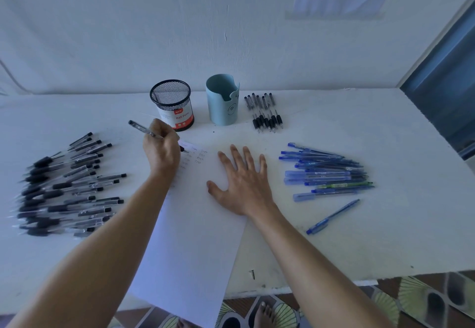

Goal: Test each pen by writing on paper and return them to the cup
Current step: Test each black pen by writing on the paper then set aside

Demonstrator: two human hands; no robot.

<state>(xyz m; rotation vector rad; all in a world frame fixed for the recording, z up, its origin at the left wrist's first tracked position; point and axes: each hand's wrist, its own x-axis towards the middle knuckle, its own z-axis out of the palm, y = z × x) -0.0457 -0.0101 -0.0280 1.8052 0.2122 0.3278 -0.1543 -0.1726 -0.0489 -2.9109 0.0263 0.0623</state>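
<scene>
- A bare foot (264, 313) stands on patterned floor tiles (424, 299) just below the near edge of the white table (359, 250).
- A white sheet of paper (195, 237) lies tilted on the table, its near corner hanging over the edge.
- The right hand (241, 183) lies palm down on the sheet, fingers straight and spread, pointing away from the person.
- A lone blue pen (332, 216) lies right of that forearm, its long axis running near-left to far-right.
- The left hand (160, 147) has its fingers curled tight around a black pen (142, 129) at the sheet's far left corner.
- That pen slants: the back end points up and far-left, and the tip points down and right onto the paper.
- Beside the tip are short rows of handwriting (195, 156), too small to read.
- A heap of black pens (64, 189) lies left of the sheet, mostly left to right.
- A heap of blue pens (326, 173) lies right of it, lying the same way, with one green pen (344, 185) among them.
- Farther back, a black mesh cup (171, 96) stands upright, its white and red label reading "Ball Pens".
- Just right of it stands a pale blue cup (222, 104) with a drawn face.
- A small row of black pens (264, 113) lies right of that, with their axes running near to far.
</scene>
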